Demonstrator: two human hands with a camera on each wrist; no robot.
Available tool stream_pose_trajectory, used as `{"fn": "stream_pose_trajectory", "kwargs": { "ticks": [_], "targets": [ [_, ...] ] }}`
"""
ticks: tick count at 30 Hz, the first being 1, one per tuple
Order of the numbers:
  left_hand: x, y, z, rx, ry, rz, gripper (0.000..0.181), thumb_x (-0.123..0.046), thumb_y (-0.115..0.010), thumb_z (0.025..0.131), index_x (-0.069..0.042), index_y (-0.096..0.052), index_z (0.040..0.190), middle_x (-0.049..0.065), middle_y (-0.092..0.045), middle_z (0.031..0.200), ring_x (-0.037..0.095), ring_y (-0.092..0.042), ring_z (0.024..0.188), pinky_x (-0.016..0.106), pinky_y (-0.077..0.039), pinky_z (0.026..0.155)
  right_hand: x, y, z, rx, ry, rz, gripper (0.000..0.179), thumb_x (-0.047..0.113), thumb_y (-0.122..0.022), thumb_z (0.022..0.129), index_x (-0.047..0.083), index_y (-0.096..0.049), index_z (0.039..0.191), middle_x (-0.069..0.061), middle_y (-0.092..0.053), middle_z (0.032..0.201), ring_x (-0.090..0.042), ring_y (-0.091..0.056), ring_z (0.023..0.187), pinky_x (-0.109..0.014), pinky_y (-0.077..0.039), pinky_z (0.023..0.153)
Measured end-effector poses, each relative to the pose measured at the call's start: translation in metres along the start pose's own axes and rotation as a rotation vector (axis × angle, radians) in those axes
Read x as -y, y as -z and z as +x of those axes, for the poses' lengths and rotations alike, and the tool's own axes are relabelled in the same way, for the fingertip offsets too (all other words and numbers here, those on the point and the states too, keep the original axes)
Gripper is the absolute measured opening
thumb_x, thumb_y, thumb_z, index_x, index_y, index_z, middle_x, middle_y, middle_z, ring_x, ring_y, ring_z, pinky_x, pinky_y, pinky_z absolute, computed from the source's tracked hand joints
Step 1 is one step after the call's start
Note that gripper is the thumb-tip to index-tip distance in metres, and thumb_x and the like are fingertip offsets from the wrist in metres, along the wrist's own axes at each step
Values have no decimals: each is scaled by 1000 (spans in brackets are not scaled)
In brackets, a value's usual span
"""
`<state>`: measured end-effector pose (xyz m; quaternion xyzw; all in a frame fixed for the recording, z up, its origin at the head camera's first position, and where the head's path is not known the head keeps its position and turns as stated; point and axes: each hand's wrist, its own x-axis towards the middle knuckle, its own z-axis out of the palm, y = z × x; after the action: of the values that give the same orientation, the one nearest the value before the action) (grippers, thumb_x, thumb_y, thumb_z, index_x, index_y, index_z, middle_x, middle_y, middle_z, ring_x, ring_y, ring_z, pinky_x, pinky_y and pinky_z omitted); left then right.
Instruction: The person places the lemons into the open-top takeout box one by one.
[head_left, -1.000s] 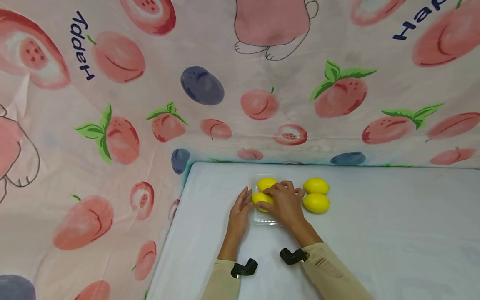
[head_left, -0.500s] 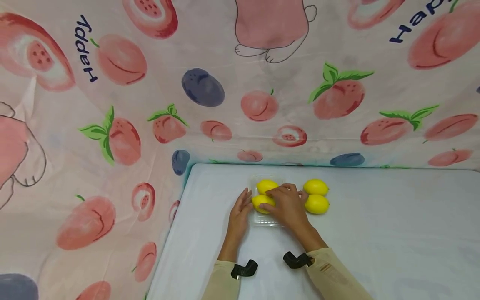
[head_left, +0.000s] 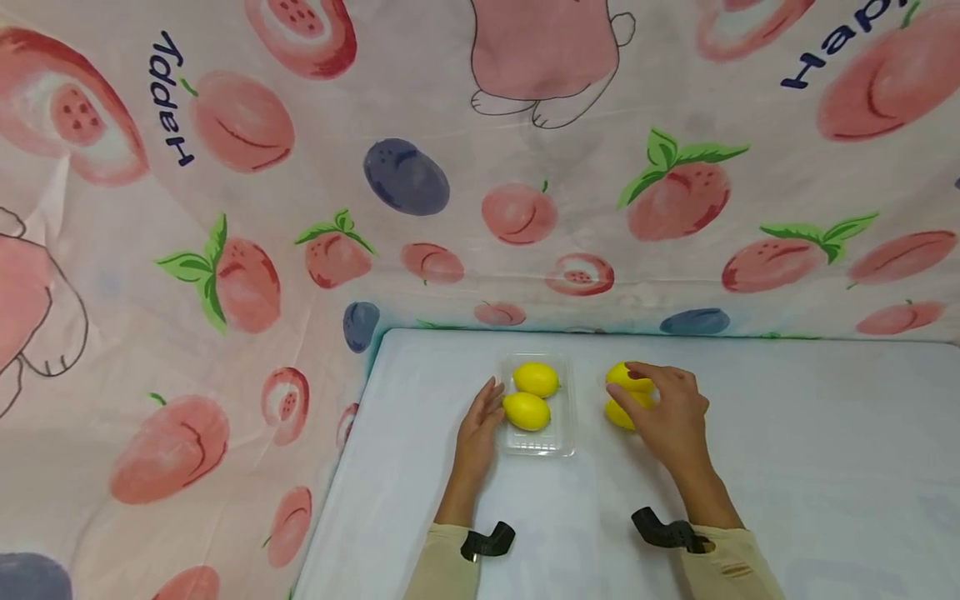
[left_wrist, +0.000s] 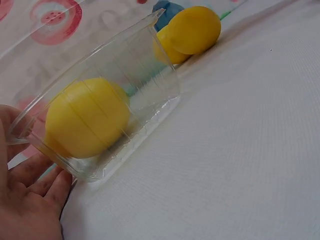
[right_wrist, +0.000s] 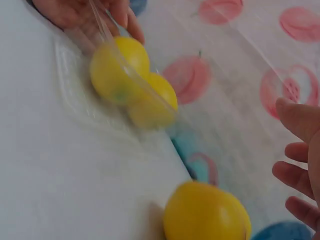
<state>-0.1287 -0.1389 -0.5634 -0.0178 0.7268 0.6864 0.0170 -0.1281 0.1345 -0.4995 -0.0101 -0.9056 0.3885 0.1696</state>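
A clear plastic container (head_left: 557,443) holds two yellow lemons, the far lemon (head_left: 537,380) and the near lemon (head_left: 527,412). My left hand (head_left: 478,437) rests against its left side with the fingers fairly straight; in the left wrist view the fingers (left_wrist: 42,185) lie along the wall. To the right of the container lie two more lemons, one behind (head_left: 622,377) and one in front (head_left: 618,414). Over them hovers my right hand (head_left: 673,421), partly hiding both. Its thumb and fingers are spread, and the right wrist view shows them apart from the nearest lemon (right_wrist: 207,212).
A white cloth covers the table (head_left: 810,467). Behind and to the left rises a pink fruit-print sheet (head_left: 450,125), meeting the table's back edge. Black straps with wrist cameras (head_left: 487,540) sit over beige sleeves.
My right hand has left the near lemon in the container and moved right, over the two lemons outside. My left hand keeps its place at the container's side.
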Motion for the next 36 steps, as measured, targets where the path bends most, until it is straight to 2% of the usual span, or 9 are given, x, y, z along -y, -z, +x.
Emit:
{"fn": "stream_pose_trajectory", "kwargs": {
  "ticks": [4,8,11,16,21,26,29,33,36],
  "targets": [
    [0,0,0,3,2,2,54,-13,-48,104,-22,-42,157,1,-52,155,24,-49,143,45,-37,122,-15,10,-5,37,-93,22,51,38,-77,91,8,-67,130,-16,-70,120,-39,-44,130,-67,-32,101],
    [2,0,-1,6,6,0,54,-13,-48,104,-21,-41,157,2,-52,155,25,-49,143,45,-37,121,-30,11,-10,62,-150,50,56,42,-76,91,7,-64,133,-17,-67,129,-39,-43,132,-65,-33,106],
    [2,0,-1,6,18,-5,54,-13,-48,104,-21,-41,157,2,-51,156,25,-48,144,45,-37,122,-39,9,-13,70,-139,55,58,40,-77,91,6,-63,135,-18,-64,134,-41,-44,131,-63,-37,103],
    [0,0,-2,9,15,-12,54,-14,-48,104,-21,-41,157,2,-51,156,24,-47,145,44,-37,122,-52,2,-18,73,-67,57,54,34,-79,90,5,-63,133,-19,-63,134,-39,-50,124,-49,-43,90],
    [0,0,-1,5,16,-10,54,-14,-48,105,-22,-41,157,0,-51,156,23,-47,145,44,-36,122,-58,-5,-22,90,-89,68,55,37,-78,90,8,-63,134,-18,-62,134,-35,-52,122,-45,-43,89],
    [2,-2,-1,0,15,-9,54,-13,-48,104,-20,-42,157,4,-51,156,25,-47,145,45,-37,121,-62,-8,-25,103,-123,61,57,41,-77,91,9,-61,135,-16,-61,132,-34,-53,121,-47,-44,92],
    [2,-2,-1,5,20,-11,54,-13,-48,104,-20,-42,157,3,-51,156,25,-47,145,44,-37,121,-65,-9,-27,107,-134,59,60,42,-78,89,8,-61,135,-18,-61,133,-36,-54,122,-53,-46,96],
    [1,-1,-1,11,19,-11,53,-14,-48,105,-21,-41,157,1,-51,156,23,-46,145,45,-36,122,-67,-10,-28,136,-136,30,65,46,-80,86,7,-61,135,-21,-60,137,-41,-52,129,-61,-41,107],
    [1,0,-1,8,14,-11,53,-15,-48,105,-21,-41,157,1,-51,156,24,-46,146,46,-35,123,-68,-11,-28,160,-137,7,69,49,-80,85,7,-60,135,-23,-58,139,-44,-49,133,-63,-38,111]
  ]
}}
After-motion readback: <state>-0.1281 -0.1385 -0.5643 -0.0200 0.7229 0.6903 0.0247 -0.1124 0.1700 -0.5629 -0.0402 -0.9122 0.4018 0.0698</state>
